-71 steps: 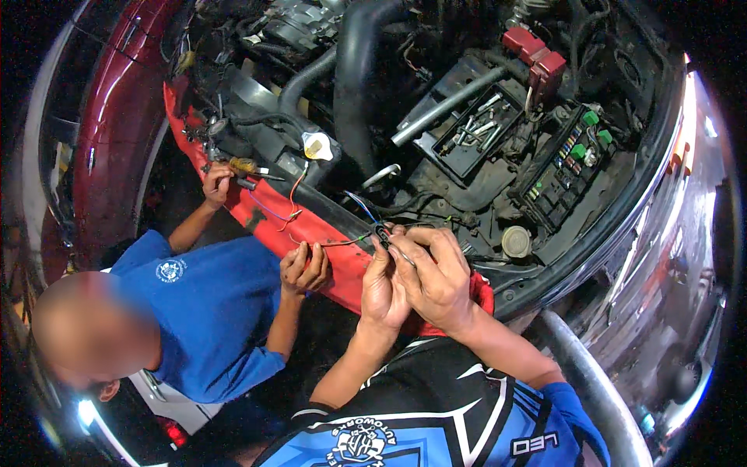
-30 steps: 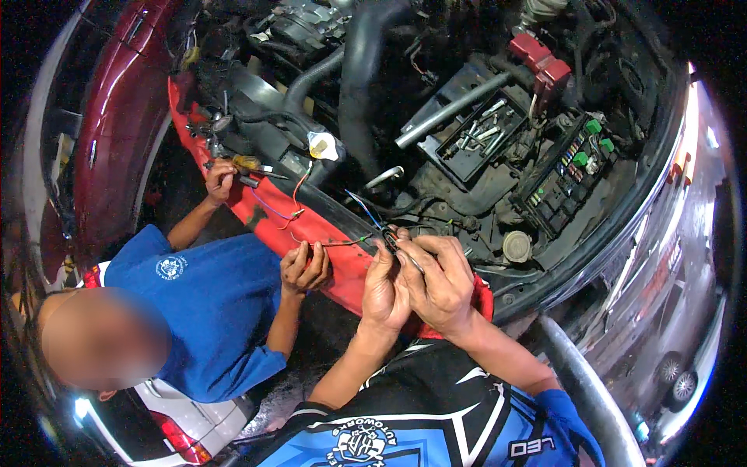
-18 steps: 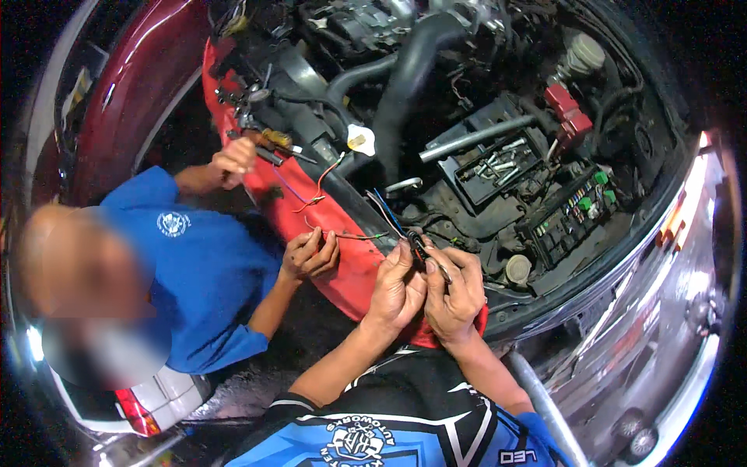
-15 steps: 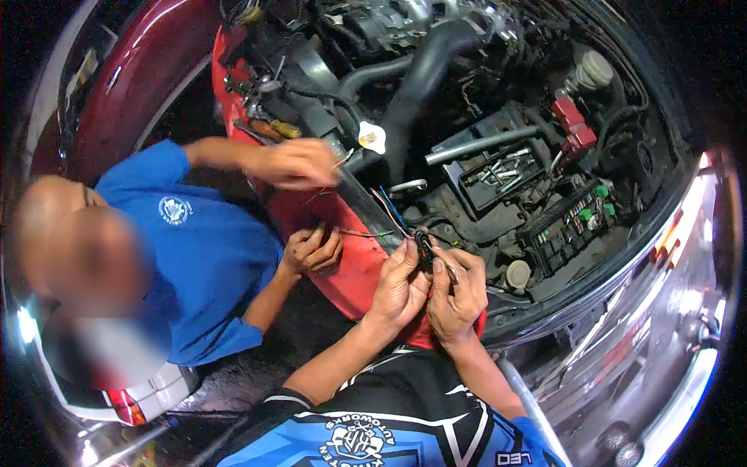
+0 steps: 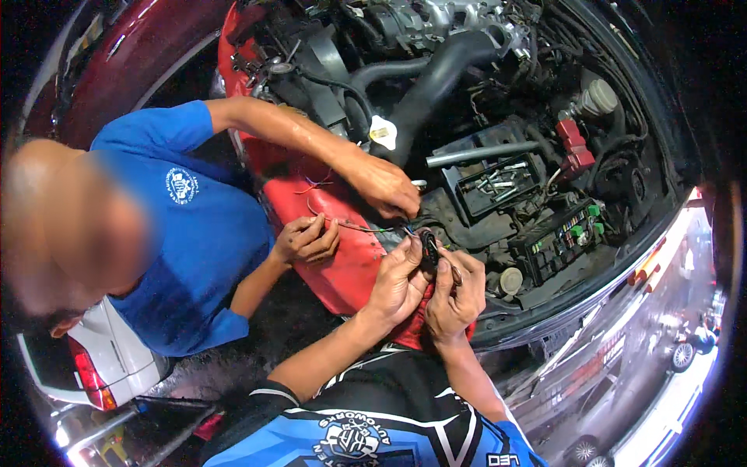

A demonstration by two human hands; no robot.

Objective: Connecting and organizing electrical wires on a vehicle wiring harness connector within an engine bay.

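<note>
My left hand [image 5: 395, 286] pinches a black electrical connector [image 5: 429, 251] between thumb and fingers, just over the red cloth-like cover at the car's front edge. My right hand [image 5: 457, 297] is closed beside it, fingers around a slim brownish tool [image 5: 457, 274] whose thin end points at the connector; its exact kind cannot be made out. Thin wires [image 5: 408, 229] run from the connector's far side. A co-worker's hand [image 5: 389, 187] reaches over to these wires, and that person's other hand [image 5: 310, 240] holds a thin wire [image 5: 354, 226] leading towards the connector.
The red cover [image 5: 327, 276] drapes the bay's edge, with loose wires [image 5: 313, 185] on it. Beyond are a black box [image 5: 473, 198] holding metal tools, a grey tube [image 5: 482, 153], a fuse box [image 5: 556, 243], a white-tagged cap [image 5: 382, 133] and a thick black hose [image 5: 436, 82]. The co-worker in blue [image 5: 187, 233] stands left.
The co-worker's far hand has moved right, from over the red cover to the wires by my connector. Both my hands stay nearly in place, the connector turning slightly.
</note>
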